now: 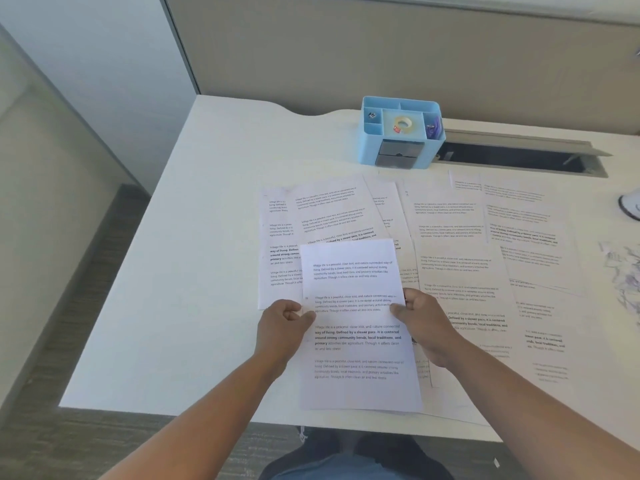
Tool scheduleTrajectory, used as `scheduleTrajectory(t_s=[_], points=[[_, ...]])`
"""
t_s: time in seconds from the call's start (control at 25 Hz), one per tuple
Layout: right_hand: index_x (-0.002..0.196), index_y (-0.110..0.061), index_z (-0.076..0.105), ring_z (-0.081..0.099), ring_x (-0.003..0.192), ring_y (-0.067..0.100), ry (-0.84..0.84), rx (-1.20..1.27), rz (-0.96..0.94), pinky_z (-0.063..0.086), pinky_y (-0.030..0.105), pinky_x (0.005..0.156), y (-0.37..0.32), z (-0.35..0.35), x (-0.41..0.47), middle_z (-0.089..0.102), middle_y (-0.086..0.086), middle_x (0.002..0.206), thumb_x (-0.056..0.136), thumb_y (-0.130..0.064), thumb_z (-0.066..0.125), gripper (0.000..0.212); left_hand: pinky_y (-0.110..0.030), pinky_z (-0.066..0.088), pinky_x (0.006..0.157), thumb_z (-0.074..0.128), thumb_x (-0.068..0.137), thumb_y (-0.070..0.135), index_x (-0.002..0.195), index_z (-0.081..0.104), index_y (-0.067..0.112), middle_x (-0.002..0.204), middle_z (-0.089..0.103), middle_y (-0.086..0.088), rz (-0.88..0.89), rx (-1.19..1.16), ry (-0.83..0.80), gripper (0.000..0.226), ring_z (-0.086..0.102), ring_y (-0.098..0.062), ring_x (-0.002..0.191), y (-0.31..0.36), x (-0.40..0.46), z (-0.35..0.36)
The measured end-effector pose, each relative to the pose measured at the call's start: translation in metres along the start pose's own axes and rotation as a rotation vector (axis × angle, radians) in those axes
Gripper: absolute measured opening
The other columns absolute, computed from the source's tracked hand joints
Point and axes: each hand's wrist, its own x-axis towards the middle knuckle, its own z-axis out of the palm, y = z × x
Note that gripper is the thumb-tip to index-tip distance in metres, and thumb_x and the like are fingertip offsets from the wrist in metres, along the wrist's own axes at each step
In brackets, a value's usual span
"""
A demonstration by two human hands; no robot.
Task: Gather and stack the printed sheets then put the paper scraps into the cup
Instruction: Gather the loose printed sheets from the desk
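- I see one printed sheet held in both hands, lifted over the near part of the desk; its text faces up and its near edge reaches past the desk's front edge.
- My left hand pinches the sheet's left edge, thumb on top and fingers curled beneath.
- My right hand pinches the right edge the same way, thumb over the paper and the other fingers tucked under it.
- More printed sheets lie spread flat across the desk beyond and to the right of the held one, overlapping each other at varied angles; a couple sit to its left, partly under it.
- A loose heap of paper scraps lies at the far right, cut off by the picture's edge.
- A white rim with a dark line shows at the right edge above the scraps; I cannot tell what it is.
- A light blue desk organizer stands on the far side of the desk, with a tape roll in its middle compartment and purple clips in the right one.
- A long open cable slot runs to the right of the organizer.
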Motion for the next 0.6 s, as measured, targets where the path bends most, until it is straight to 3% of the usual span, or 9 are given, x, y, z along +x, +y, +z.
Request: scheduleTrajectory(t_s=[0.16, 0.28, 0.44, 0.6], points=[[0.118, -0.014, 0.069, 0.077, 0.093, 0.024, -0.023, 0.095, -0.03, 0.059, 0.034, 0.069, -0.007, -0.008, 0.003, 0.079, 0.006, 0.108, 0.104, -0.005, 0.054, 0.022, -0.022, 0.043, 0.067, 0.083, 0.085, 0.038, 0.098, 0.071, 0.018, 0.083, 0.06, 0.003, 0.055, -0.076, -0.044, 0.027, 0.057, -0.011, 0.075, 0.01, -0.003, 0.0], [0.121, -0.01, 0.068, 0.076, 0.099, 0.03, -0.045, 0.169, -0.032, 0.061, 0.042, 0.078, -0.012, -0.013, 0.007, 0.077, 0.011, 0.113, 0.104, -0.004, 0.054, 0.023, -0.025, 0.049, 0.073, 0.084, 0.084, 0.038, 0.107, 0.066, 0.022, 0.1, 0.066, 0.003, 0.115, -0.132, -0.012, 0.034, 0.064, -0.012, 0.084, 0.019, -0.005, 0.0], [0.123, -0.007, 0.067, 0.072, 0.108, 0.038, -0.051, 0.236, -0.048, 0.055, 0.062, 0.095, -0.017, -0.015, 0.006, 0.076, 0.014, 0.115, 0.103, -0.003, 0.055, 0.023, -0.041, 0.062, 0.085, 0.08, 0.09, 0.021, 0.121, 0.063, 0.014, 0.101, 0.08, -0.003, 0.087, -0.249, -0.143, 0.035, 0.077, -0.022, 0.092, 0.032, -0.006, 0.002], [0.125, -0.006, 0.065, 0.07, 0.112, 0.04, -0.102, 0.257, -0.067, 0.051, 0.067, 0.098, -0.018, -0.021, -0.001, 0.075, 0.015, 0.118, 0.099, -0.007, 0.064, 0.026, -0.047, 0.062, 0.088, 0.075, 0.093, 0.009, 0.112, 0.069, 0.002, 0.101, 0.08, -0.011, 0.053, -0.379, -0.167, 0.022, 0.077, -0.032, 0.096, 0.034, -0.01, 0.008]])
